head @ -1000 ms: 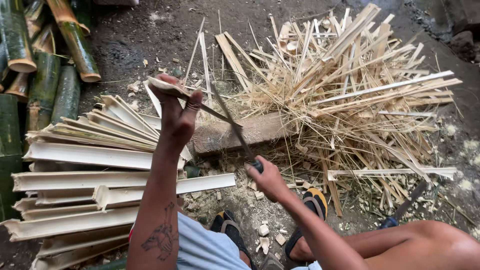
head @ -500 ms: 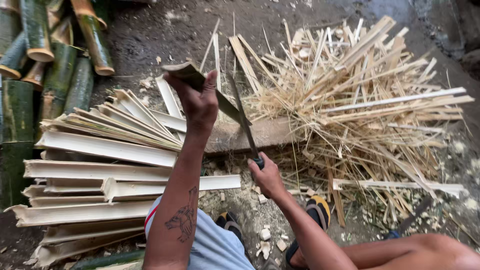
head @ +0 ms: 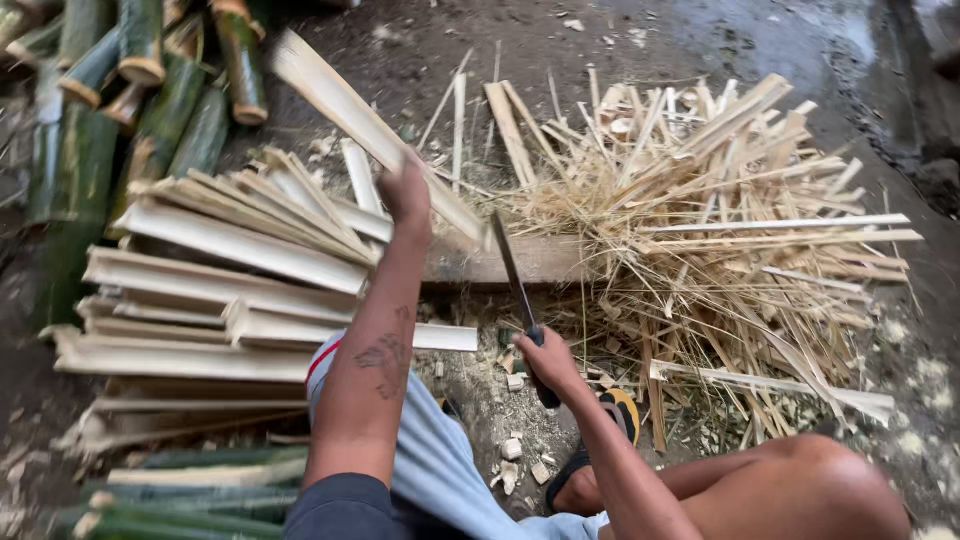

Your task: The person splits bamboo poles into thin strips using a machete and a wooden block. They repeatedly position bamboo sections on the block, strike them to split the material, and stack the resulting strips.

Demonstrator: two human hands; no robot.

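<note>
The left hand (head: 405, 195) is closed around 1 long flat bamboo slat (head: 375, 130), holding it up at a slant, with its low end near a wood block (head: 530, 262) on the ground. The right hand (head: 548, 362) is closed tight on the dark handle of 1 long knife (head: 512, 280). The blade points up and away, just beside the low end of the slat; I cannot tell if they touch. All of this is on a dirt floor (head: 640, 40) that looks dark and damp. To the left lies a stack of pale split bamboo (head: 215, 290), too many pieces to count. Behind it lie round green bamboo poles (head: 150, 90). To the right is a big messy pile of thin strips and shavings (head: 720, 230). Small wood chips (head: 512, 450) lie near the person's sandal (head: 622, 408).
</note>
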